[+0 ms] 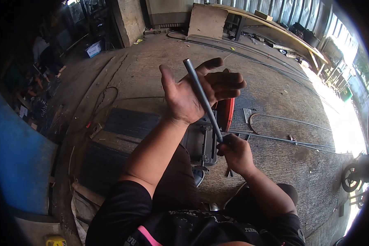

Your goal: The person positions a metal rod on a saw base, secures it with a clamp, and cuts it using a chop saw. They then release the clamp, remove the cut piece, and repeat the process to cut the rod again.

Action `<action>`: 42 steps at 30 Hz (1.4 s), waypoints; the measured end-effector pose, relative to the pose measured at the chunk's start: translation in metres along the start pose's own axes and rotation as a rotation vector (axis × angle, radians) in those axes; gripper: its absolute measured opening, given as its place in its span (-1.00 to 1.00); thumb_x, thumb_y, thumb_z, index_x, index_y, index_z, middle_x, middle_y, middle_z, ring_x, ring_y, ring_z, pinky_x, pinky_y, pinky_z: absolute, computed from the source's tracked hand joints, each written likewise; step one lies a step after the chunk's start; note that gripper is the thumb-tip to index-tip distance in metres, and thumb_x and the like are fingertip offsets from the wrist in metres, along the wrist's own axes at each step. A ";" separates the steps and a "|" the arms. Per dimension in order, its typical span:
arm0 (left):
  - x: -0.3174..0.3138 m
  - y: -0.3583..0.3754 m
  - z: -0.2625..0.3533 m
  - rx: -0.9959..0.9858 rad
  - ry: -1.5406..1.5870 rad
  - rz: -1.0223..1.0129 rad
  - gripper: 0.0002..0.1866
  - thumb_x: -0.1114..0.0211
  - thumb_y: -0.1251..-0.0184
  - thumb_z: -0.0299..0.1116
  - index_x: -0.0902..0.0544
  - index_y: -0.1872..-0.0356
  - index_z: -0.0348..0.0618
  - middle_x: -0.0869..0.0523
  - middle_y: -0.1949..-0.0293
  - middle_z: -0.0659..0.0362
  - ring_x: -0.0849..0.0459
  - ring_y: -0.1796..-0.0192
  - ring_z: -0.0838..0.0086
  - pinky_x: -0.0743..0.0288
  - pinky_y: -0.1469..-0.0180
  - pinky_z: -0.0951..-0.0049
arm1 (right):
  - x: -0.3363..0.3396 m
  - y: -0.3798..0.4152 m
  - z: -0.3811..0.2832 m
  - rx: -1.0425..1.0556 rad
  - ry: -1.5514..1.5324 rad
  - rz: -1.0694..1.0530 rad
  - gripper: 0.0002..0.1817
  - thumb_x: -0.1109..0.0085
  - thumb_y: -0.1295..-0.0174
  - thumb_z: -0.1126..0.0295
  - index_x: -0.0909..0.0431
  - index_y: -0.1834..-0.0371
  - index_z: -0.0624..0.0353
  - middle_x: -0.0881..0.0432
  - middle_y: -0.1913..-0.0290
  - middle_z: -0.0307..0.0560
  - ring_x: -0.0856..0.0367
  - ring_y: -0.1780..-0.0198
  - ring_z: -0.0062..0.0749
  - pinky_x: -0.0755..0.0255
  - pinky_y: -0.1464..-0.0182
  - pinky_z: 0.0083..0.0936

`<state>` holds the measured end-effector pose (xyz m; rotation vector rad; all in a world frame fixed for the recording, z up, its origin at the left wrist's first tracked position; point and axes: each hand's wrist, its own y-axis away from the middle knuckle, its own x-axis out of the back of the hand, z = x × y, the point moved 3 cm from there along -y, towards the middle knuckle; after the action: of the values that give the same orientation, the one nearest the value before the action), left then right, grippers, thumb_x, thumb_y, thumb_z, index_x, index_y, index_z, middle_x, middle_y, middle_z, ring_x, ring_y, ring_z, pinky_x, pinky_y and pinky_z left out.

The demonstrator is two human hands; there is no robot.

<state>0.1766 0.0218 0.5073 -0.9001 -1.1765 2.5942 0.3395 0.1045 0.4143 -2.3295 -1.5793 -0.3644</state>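
A grey metal rod slants across the middle of the head view, its upper end showing a round cut face. My left hand is open, palm up with fingers outstretched, and the rod lies across its palm. My right hand is closed around the rod's lower end. Behind and below the hands stands a floor machine with a red guard and a dark metal base, partly hidden by my left hand and forearm.
Long thin metal bars run along the floor to the right of the machine. Dark flat plates lie left. A blue panel stands at the left edge. Another person is far left, near a blue-white box. Long boards lean at the back.
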 end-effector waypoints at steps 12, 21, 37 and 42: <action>0.038 0.003 0.035 -0.289 -0.142 0.513 -0.05 0.21 -0.27 0.42 -0.27 -0.23 -0.42 -0.27 -0.29 -0.32 -0.19 -0.41 -0.06 -0.01 -0.45 0.02 | 0.122 -0.010 -0.065 0.578 -0.667 0.587 -0.67 0.06 -0.44 0.25 -0.40 0.05 0.37 -0.54 0.35 -0.08 -0.61 0.30 -0.42 -0.53 0.31 -0.52; 0.045 0.004 0.012 -0.300 -0.108 0.647 -0.10 0.22 -0.30 0.37 -0.27 -0.24 -0.41 -0.33 -0.25 -0.29 -0.25 -0.38 -0.04 -0.06 -0.44 0.04 | 0.158 -0.030 -0.011 0.253 0.081 0.794 -0.64 0.19 -0.46 0.42 -0.29 -0.20 0.45 -0.47 -0.20 0.10 -0.40 -0.30 -0.08 -0.33 -0.35 -0.22; 0.008 -0.036 -0.042 -0.409 -0.191 0.293 -0.21 0.16 -0.37 0.32 -0.35 -0.24 -0.26 -0.45 -0.21 -0.14 -0.40 -0.30 0.10 -0.24 -0.36 0.14 | 0.074 -0.055 -0.016 0.135 -1.413 0.487 -0.75 0.24 -0.47 0.41 -0.22 -0.06 0.39 -0.36 -0.14 0.23 -0.43 -0.20 0.01 -0.23 -0.41 -0.06; 0.022 -0.033 -0.074 -0.083 -0.736 0.415 -0.81 -0.15 -0.40 -0.50 -0.53 0.01 -0.24 -0.68 0.10 0.12 -0.65 0.01 0.45 -0.58 -0.03 0.48 | 0.071 -0.054 0.000 -0.008 -1.415 0.348 -0.75 0.18 -0.47 0.28 -0.34 0.08 0.28 -0.49 0.12 0.11 -0.56 -0.01 -0.10 -0.45 -0.15 -0.21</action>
<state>0.1988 0.0991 0.4830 -0.1774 -1.3619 3.3929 0.3154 0.1841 0.4464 -2.8628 -1.3982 1.6690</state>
